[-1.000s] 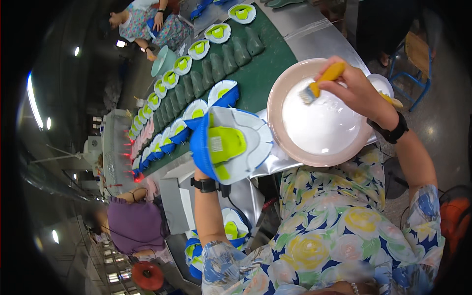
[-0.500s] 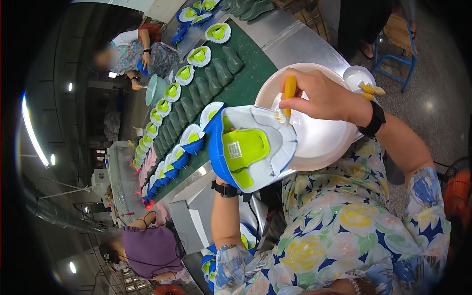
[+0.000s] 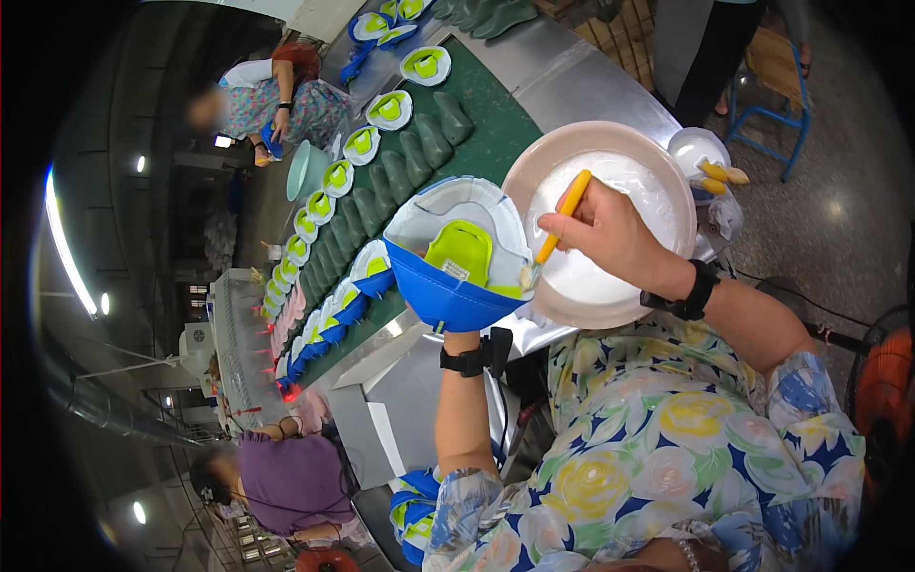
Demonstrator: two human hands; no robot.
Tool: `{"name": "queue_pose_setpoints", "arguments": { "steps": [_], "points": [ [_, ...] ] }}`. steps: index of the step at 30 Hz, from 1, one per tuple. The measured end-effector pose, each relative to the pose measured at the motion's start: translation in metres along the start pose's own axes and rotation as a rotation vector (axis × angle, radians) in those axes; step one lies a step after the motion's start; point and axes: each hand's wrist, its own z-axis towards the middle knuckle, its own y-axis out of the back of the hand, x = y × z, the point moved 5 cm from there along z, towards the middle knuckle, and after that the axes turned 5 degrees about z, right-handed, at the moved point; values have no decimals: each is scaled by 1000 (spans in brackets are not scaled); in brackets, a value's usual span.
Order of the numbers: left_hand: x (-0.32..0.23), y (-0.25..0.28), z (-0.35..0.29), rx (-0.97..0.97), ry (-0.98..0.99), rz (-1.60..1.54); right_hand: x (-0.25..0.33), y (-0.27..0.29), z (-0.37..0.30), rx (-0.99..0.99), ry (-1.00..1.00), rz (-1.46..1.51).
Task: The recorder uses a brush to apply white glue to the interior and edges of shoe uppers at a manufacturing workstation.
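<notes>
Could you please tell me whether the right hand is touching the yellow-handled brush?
Touching. The head view shows the right hand gripping the yellow-handled brush, with the thumb against it and no gap between them.

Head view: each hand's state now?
Left hand: holding up the blue shoe upper; grip hidden, open or closed can't be told.
Right hand: closed on yellow-handled brush.

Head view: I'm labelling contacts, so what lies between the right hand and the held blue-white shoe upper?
In the head view, a yellow-handled brush reaches from the right hand to the held shoe upper.
</notes>
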Motion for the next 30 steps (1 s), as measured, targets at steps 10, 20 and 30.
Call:
{"name": "queue_pose_setpoints", "arguments": {
  "steps": [10,20,30],
  "points": [
    [-9,42,-25,-54,124,-312,38,18,-7,161,319,-134],
    [128,-12,-78,64,409,-608,68,-44,-23,573,839,-159],
    [42,-36,-59,55,379,-543,36,22,21,397,344,-327]
  ]
}}
